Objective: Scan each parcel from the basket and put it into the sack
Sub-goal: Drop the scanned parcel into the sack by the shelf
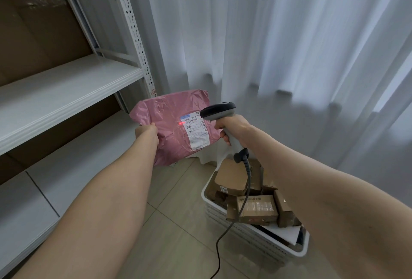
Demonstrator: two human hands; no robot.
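Observation:
My left hand [147, 132] grips the left edge of a pink plastic mailer parcel [169, 122] and holds it up in front of me. A white shipping label [196, 131] faces me on its right side. My right hand [234, 129] is closed on the handle of a grey barcode scanner [217, 111], whose head points at the label. A red scan light shows at the label's upper left. Below the right arm, a white basket [258, 234] on the floor holds several cardboard box parcels [256, 208]. No sack is in view.
White metal shelving [66, 82] with brown cardboard behind it fills the left side. White curtains [278, 44] hang across the back and right. The scanner's dark cable [243, 200] trails over the basket down to the beige tiled floor [174, 223].

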